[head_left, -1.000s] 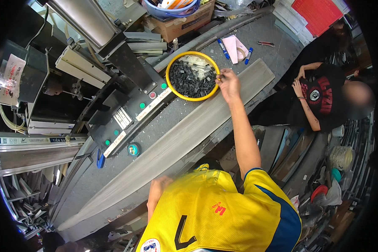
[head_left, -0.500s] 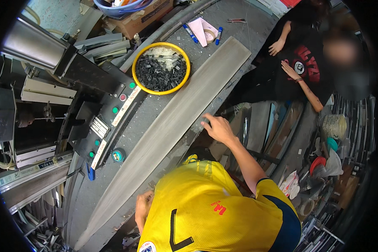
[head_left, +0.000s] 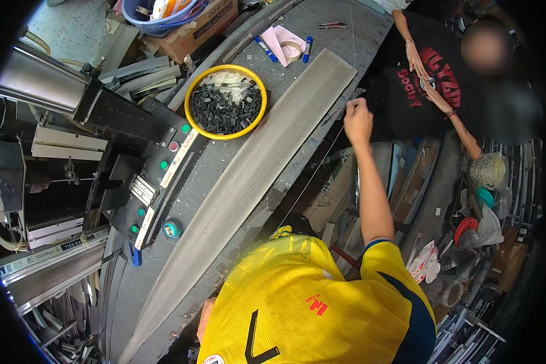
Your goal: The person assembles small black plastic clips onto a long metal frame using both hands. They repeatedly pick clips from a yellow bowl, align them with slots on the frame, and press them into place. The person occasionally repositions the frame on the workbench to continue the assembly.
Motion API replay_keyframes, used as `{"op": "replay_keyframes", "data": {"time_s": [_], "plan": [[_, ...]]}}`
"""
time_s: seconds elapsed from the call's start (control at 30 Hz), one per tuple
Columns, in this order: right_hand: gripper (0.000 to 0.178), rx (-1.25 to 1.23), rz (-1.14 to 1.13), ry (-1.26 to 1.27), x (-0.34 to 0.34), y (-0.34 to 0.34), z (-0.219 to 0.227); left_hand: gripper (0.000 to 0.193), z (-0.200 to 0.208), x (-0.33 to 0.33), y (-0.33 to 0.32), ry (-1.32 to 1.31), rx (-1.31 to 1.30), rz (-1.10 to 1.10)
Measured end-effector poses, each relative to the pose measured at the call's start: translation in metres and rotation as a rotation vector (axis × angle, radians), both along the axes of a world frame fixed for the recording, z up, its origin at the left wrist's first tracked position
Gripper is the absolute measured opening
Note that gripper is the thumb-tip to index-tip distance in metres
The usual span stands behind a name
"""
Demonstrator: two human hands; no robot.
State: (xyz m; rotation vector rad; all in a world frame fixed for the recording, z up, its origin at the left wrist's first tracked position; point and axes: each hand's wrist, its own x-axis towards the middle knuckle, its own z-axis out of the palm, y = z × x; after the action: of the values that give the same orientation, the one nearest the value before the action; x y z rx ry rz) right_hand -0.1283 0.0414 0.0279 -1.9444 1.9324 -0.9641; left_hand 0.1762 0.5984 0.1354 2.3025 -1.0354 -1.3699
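Note:
A long, grey, finely ribbed strip of pleated mesh (head_left: 249,170) lies lengthwise along the dark worktable (head_left: 182,255). My right hand (head_left: 358,121) is raised past the strip's right side, near its far end, with the fingers curled closed. From that hand a thin pale cord (head_left: 313,176) slants back toward my body. Only part of my left hand (head_left: 206,316) shows, low beside the near part of the strip; my yellow shirt hides its fingers.
A yellow basin (head_left: 195,124) of small black and whitish pieces stands left of the strip. Beyond are blue markers (head_left: 307,50), a tape roll (head_left: 292,51) and pliers (head_left: 332,25). A button panel (head_left: 164,164) borders the left. Another person (head_left: 431,91) sits at the far right.
My right hand has moved away and to the right, its loosely spread fingers now closed. My left hand has slipped further behind my shirt. The other person's hands have come together.

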Motion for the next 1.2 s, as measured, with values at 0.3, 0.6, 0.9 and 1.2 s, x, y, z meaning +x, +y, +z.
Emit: {"op": "replay_keyframes", "data": {"time_s": [0.3, 0.6, 0.9, 1.2], "plan": [[0.018, 0.128, -0.198, -0.081, -0.072, -0.017, -0.03, 0.021, -0.003, -0.005, 0.01, -0.002, 0.019, 0.011], [0.018, 0.293, -0.238, -0.044, -0.124, 0.054, -0.088, 0.021, -0.002, 0.0, 0.011, 0.003, 0.06, -0.047], [0.021, 0.62, -0.263, 0.137, -0.164, 0.207, -0.179, 0.02, -0.023, 0.011, 0.003, 0.025, 0.081, -0.159], [0.031, 0.774, -0.281, 0.27, -0.126, 0.211, -0.14, 0.025, -0.082, 0.01, 0.032, 0.031, 0.024, -0.134]]}}
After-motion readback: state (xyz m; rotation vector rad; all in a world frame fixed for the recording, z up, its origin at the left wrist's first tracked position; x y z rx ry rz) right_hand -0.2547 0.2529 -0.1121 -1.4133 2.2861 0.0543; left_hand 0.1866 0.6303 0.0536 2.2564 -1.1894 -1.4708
